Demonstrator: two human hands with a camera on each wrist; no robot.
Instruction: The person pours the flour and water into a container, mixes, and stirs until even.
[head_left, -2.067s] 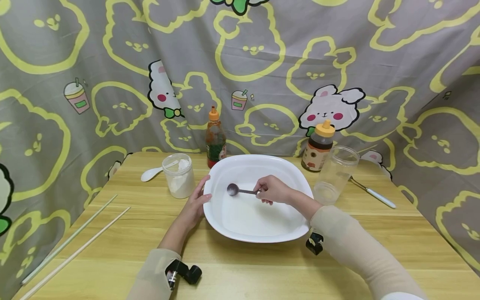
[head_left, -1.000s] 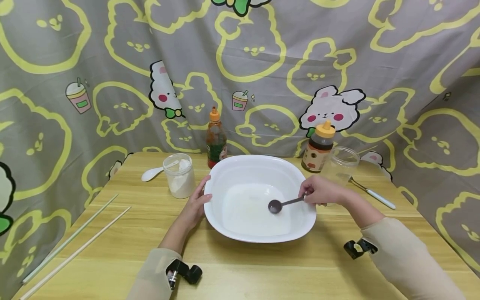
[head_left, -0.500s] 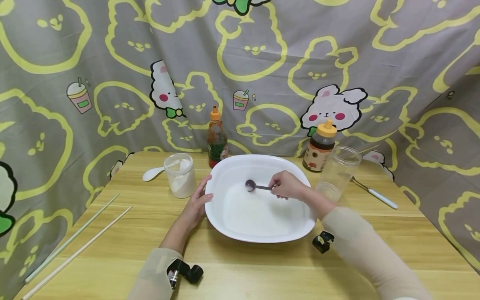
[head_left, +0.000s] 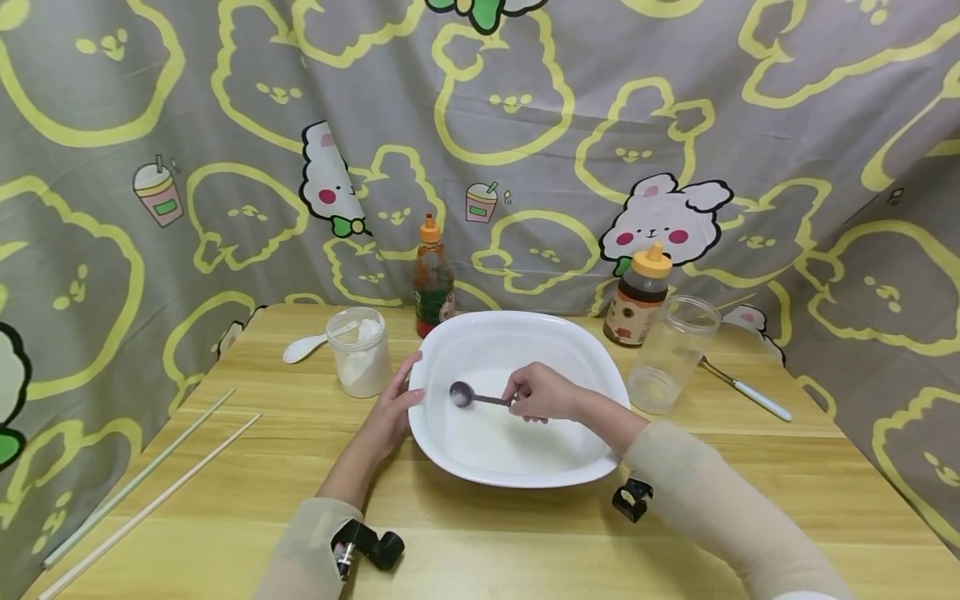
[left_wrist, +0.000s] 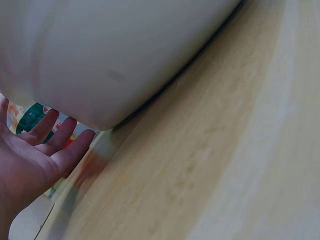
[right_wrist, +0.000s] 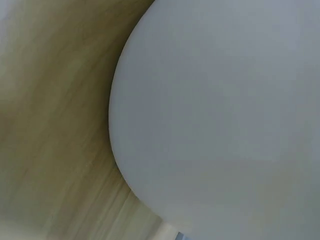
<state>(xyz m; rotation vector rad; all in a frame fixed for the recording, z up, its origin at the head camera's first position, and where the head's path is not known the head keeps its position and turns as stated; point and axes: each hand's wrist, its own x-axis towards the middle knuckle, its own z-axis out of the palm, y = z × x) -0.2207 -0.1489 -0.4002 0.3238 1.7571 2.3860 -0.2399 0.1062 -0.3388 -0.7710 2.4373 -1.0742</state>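
Note:
A white basin stands mid-table in the head view, with a whitish layer over its bottom. My left hand holds its left rim, thumb over the edge; the left wrist view shows the other fingers at the outer wall. Over the basin, my right hand pinches the handle of a dark measuring spoon, whose bowl lies toward the left inside. White residue shows in that bowl. The right wrist view shows the basin's outer side; the right hand and spoon are hidden there.
A jar of white powder and a white spoon are left of the basin. Behind stand a red sauce bottle and a dark sauce bottle. At right are a clear jar and a blue-handled utensil. Two sticks lie left.
The right hand with the measuring spoon swung from left to the right side of the basin, then back through the middle to the left. The left hand stays on the rim.

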